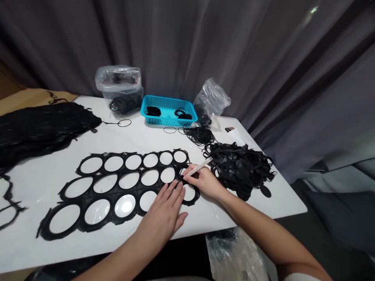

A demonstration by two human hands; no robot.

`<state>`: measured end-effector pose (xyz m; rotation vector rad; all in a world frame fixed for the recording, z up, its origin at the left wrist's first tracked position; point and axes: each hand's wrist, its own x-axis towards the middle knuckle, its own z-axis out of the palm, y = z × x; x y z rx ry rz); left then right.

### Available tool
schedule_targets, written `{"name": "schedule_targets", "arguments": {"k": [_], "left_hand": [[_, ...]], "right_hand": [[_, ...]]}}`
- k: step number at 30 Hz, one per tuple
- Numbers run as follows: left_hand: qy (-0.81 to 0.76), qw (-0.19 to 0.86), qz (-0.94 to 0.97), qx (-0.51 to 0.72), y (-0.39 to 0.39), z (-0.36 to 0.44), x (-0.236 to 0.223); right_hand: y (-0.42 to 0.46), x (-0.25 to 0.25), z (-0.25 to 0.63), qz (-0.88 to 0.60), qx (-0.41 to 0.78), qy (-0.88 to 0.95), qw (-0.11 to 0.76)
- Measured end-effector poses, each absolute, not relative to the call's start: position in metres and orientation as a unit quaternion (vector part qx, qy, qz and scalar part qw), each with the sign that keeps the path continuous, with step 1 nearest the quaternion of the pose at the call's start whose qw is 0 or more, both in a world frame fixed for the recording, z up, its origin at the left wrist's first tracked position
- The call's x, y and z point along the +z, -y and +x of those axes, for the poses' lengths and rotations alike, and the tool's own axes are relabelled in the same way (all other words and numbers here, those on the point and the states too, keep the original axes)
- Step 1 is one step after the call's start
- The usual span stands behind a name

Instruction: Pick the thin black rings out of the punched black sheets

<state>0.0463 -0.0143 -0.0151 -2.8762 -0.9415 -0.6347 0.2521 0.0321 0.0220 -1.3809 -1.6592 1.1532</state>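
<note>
A black rubber sheet (115, 190) with rows of round holes lies flat on the white table. My left hand (166, 205) rests flat across its near right part, fingers stretched out. In my right hand (202, 180) is a thin whitish stick-like tool (199, 166), pinched like a pen. Its lower tip is at a hole near the sheet's right end; the fingers partly hide that spot. Just right of this hand lies a heap of black rubber rings and scraps (238, 168). Behind it sits a tangle of thin black rings (200, 135).
A blue basket (168, 121) with black rings stands at the back, between two clear plastic bags (118, 84) (213, 95). A stack of black sheets (43, 127) lies at the left. Loose thin rings (170, 130) lie before the basket. A grey curtain (175, 43) hangs behind.
</note>
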Motion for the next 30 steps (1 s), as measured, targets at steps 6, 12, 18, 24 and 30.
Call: {"name": "schedule_targets", "arguments": {"k": [6,12,18,24,30], "left_hand": [[0.304,0.017,-0.929,-0.21,0.014,0.046,-0.014],[0.313,-0.01,-0.924,-0.219,0.015,0.046,-0.016],[0.309,-0.011,-0.927,-0.213,0.015,0.044,-0.015],[0.303,-0.015,-0.929,-0.21,0.014,0.043,-0.015],[0.296,-0.016,-0.93,-0.219,0.013,0.04,-0.015]], "right_hand": [[-0.031,0.02,0.252,-0.531,0.447,0.63,0.347],[-0.033,0.024,0.252,-0.527,0.431,0.648,0.341],[-0.016,0.021,0.249,-0.5,0.273,0.761,0.311],[-0.035,0.013,0.264,-0.491,0.145,0.806,0.299],[-0.097,0.032,0.307,-0.638,0.16,0.591,0.467]]}}
